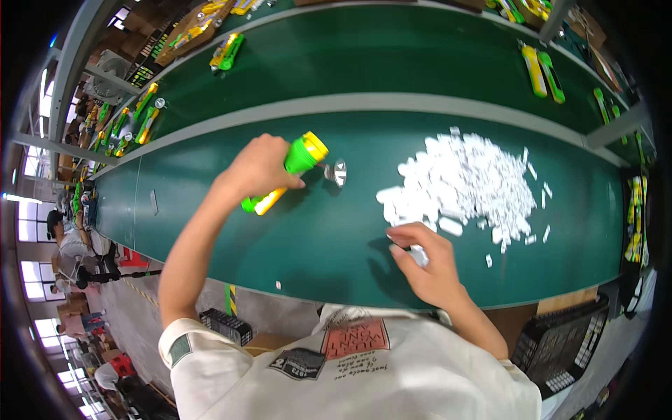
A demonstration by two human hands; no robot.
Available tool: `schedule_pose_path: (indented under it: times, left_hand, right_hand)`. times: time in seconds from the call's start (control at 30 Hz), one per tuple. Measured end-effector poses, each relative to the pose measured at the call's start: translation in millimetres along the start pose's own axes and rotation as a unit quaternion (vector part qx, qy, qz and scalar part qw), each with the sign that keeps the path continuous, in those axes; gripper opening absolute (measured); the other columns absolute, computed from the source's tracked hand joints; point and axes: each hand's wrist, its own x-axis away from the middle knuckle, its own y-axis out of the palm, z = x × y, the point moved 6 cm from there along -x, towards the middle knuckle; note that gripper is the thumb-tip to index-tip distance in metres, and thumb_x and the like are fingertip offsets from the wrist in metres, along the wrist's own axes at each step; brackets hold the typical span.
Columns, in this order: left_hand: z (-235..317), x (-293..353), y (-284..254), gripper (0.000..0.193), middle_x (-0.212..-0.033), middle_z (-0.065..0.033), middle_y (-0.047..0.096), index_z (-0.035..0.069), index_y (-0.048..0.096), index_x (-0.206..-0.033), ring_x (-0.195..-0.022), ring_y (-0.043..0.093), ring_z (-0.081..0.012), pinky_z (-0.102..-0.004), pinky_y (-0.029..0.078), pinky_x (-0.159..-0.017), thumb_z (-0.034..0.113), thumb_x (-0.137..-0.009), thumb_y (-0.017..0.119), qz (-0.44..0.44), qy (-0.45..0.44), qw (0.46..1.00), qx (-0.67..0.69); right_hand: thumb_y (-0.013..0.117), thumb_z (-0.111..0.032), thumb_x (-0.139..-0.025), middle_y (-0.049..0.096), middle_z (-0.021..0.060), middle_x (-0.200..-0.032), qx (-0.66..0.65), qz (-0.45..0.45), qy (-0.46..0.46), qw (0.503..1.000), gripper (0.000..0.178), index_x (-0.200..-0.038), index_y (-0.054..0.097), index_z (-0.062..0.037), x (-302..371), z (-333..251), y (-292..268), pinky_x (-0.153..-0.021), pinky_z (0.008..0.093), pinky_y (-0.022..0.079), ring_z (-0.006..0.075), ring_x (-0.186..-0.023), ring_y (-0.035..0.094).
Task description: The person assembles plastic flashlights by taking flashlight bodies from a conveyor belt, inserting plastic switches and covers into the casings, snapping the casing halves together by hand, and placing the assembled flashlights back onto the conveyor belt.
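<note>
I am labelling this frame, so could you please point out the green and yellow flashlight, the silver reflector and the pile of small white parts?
flashlight [299, 159], head view, green head.
reflector [339, 172], head view, its cone.
white parts [465, 180], head view, pile's middle.

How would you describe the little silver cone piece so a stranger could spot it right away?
On the near green conveyor belt, look just right of the green and yellow flashlight in the left hand. The silver reflector cone lies there alone, the only shiny metallic piece, left of the white pile.
</note>
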Motion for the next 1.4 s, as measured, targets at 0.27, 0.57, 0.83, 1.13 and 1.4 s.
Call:
schedule_pose_path:
  times: [0.27,0.57,0.83,1.13,1.4]
  left_hand:
    - [61.6,52.3,68.7,0.042,-0.065,-0.0195,0.063,-0.007,0.064,-0.075,-0.059,0.064,-0.0291,-0.0374,0.050,-0.059,0.030,-0.064,0.080,0.019,-0.052,0.991,0.118]
    - [79.2,74.7,73.0,0.037,-0.062,-0.0141,0.064,-0.005,0.065,-0.075,-0.054,0.063,-0.0228,-0.0345,0.049,-0.055,0.029,-0.067,0.078,0.058,-0.078,0.978,0.183]
    - [80.1,74.8,96.1,0.033,-0.058,-0.0173,0.062,-0.004,0.065,-0.067,-0.054,0.062,-0.0306,-0.0397,0.049,-0.056,0.026,-0.067,0.079,0.049,-0.105,0.975,0.192]
    - [81.6,77.5,109.5,0.038,-0.062,-0.0150,0.064,-0.005,0.065,-0.075,-0.054,0.063,-0.0255,-0.0364,0.049,-0.057,0.029,-0.068,0.079,0.029,-0.119,0.976,0.181]
    - [82.5,79.8,108.9,0.058,-0.072,-0.0204,0.065,-0.007,0.062,-0.087,-0.068,0.066,-0.0357,-0.0427,0.051,-0.064,0.044,-0.065,0.082,0.071,-0.171,0.973,0.138]
  right_hand:
    - [0.048,-0.009,-0.095,0.058,0.0169,-0.124,-0.324,-0.143,0.243,0.903,0.036,-0.128,0.049,0.0062,22.8,52.1,62.6,-0.084,0.0311,0.052,0.0214,-0.101,0.062]
    - [0.047,-0.005,-0.090,0.043,0.0204,-0.138,-0.316,-0.013,0.177,0.932,0.050,-0.137,0.036,0.0047,-21.2,59.3,57.8,-0.089,0.0320,0.051,0.0238,-0.111,0.057]
    - [0.064,-0.005,-0.083,0.059,0.0160,-0.112,-0.336,0.055,0.174,0.924,0.037,-0.117,0.054,0.0061,-49.5,63.5,55.1,-0.084,0.0297,0.051,0.0196,-0.095,0.063]
    - [0.072,-0.009,-0.074,0.066,0.0118,-0.086,-0.234,0.104,0.110,0.960,0.024,-0.094,0.066,0.0025,-69.7,60.1,58.1,-0.072,0.0286,0.050,0.0181,-0.078,0.065]
    - [0.064,-0.017,-0.080,0.068,0.0180,-0.084,0.070,0.112,-0.008,0.991,0.024,-0.098,0.066,-0.0005,-71.0,39.9,46.9,-0.074,0.0336,0.053,0.0268,-0.079,0.067]
